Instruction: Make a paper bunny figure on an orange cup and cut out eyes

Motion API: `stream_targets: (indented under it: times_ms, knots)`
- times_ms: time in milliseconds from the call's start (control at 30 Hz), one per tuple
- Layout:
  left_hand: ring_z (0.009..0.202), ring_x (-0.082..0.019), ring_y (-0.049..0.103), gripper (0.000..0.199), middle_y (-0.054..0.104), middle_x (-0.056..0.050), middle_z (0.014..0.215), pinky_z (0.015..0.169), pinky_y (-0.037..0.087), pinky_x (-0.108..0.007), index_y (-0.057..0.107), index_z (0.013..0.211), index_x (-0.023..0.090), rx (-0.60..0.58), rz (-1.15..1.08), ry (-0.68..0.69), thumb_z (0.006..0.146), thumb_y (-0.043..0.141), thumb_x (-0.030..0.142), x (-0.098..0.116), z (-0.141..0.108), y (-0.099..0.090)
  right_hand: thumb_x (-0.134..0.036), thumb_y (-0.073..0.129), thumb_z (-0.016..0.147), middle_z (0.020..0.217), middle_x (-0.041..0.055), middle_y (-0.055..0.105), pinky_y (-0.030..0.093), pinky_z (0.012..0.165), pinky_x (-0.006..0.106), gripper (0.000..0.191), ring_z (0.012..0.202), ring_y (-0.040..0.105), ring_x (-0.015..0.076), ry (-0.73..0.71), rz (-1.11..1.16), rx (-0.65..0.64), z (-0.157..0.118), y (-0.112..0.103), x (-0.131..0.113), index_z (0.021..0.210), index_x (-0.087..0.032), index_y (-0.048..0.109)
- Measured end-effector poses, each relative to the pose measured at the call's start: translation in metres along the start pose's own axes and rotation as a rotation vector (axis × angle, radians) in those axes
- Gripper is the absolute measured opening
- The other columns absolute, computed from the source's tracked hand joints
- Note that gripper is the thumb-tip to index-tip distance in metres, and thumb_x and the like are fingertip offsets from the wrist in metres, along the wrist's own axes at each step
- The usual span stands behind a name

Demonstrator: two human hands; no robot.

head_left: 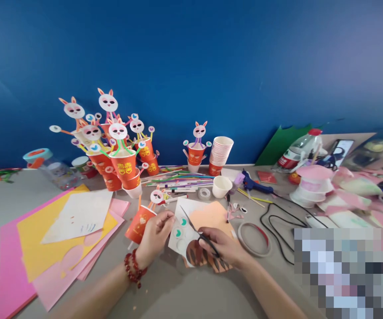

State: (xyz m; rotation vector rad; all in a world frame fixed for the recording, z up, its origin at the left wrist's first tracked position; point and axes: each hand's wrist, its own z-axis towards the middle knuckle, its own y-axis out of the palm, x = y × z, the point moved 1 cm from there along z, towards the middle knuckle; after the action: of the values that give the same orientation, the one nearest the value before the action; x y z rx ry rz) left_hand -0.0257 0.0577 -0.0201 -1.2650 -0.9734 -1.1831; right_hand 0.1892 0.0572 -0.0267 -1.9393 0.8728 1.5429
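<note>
My left hand [154, 232] pinches the left edge of a sheet of white paper [175, 239]. Two green shapes and drawn circles show on the sheet. In my right hand [227, 249] is a pair of black-handled scissors [208, 244], its blades over the paper, pointing up and left. Whether the blades are closed on the paper I cannot tell. Beneath lie pieces of orange paper [213, 215], one with cut-out holes. Just left of my left hand leans a red paper cup [141, 225] with a rabbit face above it.
Several rabbit-faced cups [122, 166] stand stacked at back left. Coloured paper sheets [28, 230] cover the left side. Behind my hands are markers and sticks, a white cup [222, 186] and a blue glue gun [256, 184]. A tape roll [253, 252] and black cable lie right.
</note>
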Motion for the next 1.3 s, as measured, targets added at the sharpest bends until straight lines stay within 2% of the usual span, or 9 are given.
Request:
stream_targets:
  times_ms: [267,533,933,1300]
  knots:
    - [0.057,-0.011,0.038,0.027,0.043,0.003,0.064,0.052,0.031,-0.022,0.057,0.078,0.017,-0.001,-0.012,-0.016,0.090,0.051,0.041,0.0014,-0.0007,-0.0005,-0.071,0.056,0.082,0.066,0.0051,0.070,0.031,0.049,0.023,0.055,0.057,0.059,0.0136,-0.017,-0.029,-0.011,0.0010,-0.0010,0.0011,0.081,-0.016,0.054]
    - [0.055,-0.010,0.037,0.026,0.043,0.004,0.062,0.051,0.030,-0.022,0.059,0.077,0.017,0.019,-0.017,-0.017,0.090,0.053,0.039,-0.0023,0.0000,-0.0009,-0.070,0.057,0.081,0.068,0.0032,0.069,0.044,0.060,0.027,0.053,0.063,0.066,0.0170,-0.001,0.007,-0.031,0.0004,-0.0002,0.0029,0.081,-0.018,0.053]
    - [0.057,-0.012,0.037,0.026,0.043,0.004,0.062,0.052,0.031,-0.022,0.056,0.074,0.018,0.009,0.011,-0.026,0.089,0.051,0.040,0.0041,0.0003,-0.0011,-0.073,0.059,0.078,0.062,0.0013,0.067,0.040,0.053,0.023,0.055,0.055,0.063,0.0129,0.024,0.011,-0.003,-0.0005,-0.0002,0.0018,0.077,-0.019,0.050]
    - [0.057,-0.011,0.035,0.026,0.040,0.004,0.063,0.052,0.029,-0.022,0.056,0.075,0.018,0.001,0.010,-0.018,0.090,0.051,0.038,-0.0001,0.0007,-0.0019,-0.072,0.056,0.080,0.061,0.0012,0.068,0.039,0.053,0.023,0.054,0.055,0.062,0.0135,0.025,-0.029,0.002,-0.0004,-0.0024,0.0063,0.077,-0.019,0.050]
